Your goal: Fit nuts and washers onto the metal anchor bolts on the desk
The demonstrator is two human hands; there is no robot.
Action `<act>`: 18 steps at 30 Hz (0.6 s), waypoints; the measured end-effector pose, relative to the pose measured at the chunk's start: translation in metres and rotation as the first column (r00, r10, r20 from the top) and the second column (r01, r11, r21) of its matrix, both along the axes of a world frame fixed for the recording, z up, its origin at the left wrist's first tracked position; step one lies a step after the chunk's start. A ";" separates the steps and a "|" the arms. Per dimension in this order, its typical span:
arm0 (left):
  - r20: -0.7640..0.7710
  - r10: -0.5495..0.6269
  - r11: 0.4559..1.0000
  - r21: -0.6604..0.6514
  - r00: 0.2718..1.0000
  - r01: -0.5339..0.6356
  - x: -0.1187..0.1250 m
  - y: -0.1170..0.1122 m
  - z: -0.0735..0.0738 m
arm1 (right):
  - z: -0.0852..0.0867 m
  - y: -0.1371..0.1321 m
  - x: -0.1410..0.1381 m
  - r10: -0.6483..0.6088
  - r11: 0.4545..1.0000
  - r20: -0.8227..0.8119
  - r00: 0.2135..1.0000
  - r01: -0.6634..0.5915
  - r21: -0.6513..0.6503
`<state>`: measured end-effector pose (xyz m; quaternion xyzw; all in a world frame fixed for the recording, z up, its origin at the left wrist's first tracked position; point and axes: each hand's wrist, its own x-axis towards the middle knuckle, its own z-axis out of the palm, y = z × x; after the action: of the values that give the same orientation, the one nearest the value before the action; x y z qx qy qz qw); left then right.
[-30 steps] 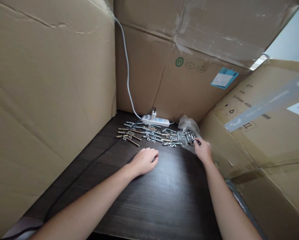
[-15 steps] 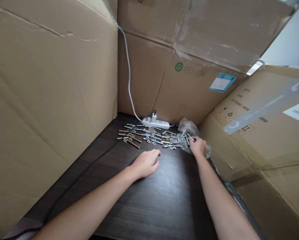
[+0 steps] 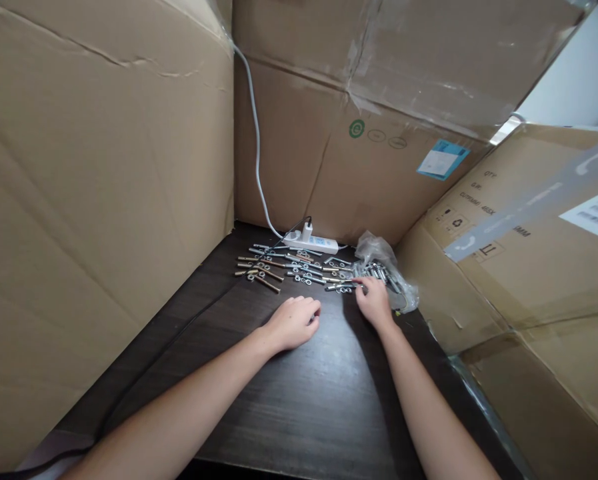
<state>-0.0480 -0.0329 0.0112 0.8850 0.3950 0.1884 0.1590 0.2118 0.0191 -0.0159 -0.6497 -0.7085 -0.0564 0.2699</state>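
My left hand (image 3: 293, 323) rests on the dark wooden table (image 3: 299, 400) with its fingers curled under, nothing visible in it. My right hand (image 3: 373, 301) reaches forward, its fingertips pinched at the right end of a spread of metal bolts, nuts and washers (image 3: 293, 269) laid out in rows. Whatever the pinch holds is too small to make out. A clear plastic bag (image 3: 383, 267) with more bolts in it lies just right of my right hand.
Large cardboard boxes (image 3: 99, 200) wall the table on the left, the back and the right. A white power strip (image 3: 313, 241) with a plugged charger lies at the back; its white cable (image 3: 257, 147) runs up between boxes. A black cable (image 3: 143, 373) crosses the table's left side.
My right hand has drawn away from the plastic bag, moving left to the right end of the laid-out bolts. My left hand has stayed where it was.
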 end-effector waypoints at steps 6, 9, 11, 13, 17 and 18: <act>0.007 0.020 1.000 -0.006 1.000 -0.020 -0.003 0.004 -0.001 | -0.010 -0.006 -0.012 0.047 0.999 0.017 0.999 -0.047 0.002; 0.022 0.025 1.000 -0.016 0.999 -0.024 -0.004 0.006 -0.002 | -0.010 -0.004 -0.005 -0.007 1.000 0.040 0.999 0.007 0.000; 0.037 0.030 0.999 -0.017 0.999 -0.029 -0.005 0.008 -0.003 | -0.010 -0.004 -0.003 -0.043 0.999 0.053 0.998 0.043 0.002; 0.054 0.034 0.999 -0.016 0.998 -0.034 -0.005 0.010 -0.004 | -0.010 -0.004 -0.004 -0.048 0.999 0.055 0.997 0.048 0.006; 0.071 0.038 0.999 -0.014 0.997 -0.038 -0.006 0.012 -0.006 | -0.009 -0.007 -0.013 0.017 1.000 0.040 0.999 -0.017 0.002; 0.073 0.037 0.999 -0.010 0.997 -0.036 -0.006 0.013 -0.006 | -0.008 -0.007 -0.015 0.031 1.000 0.034 0.999 -0.031 -0.003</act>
<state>-0.0540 -0.0204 0.0048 0.8694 0.4059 0.2218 0.1739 0.1965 0.0117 -0.0237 -0.6378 -0.7230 -0.0626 0.2579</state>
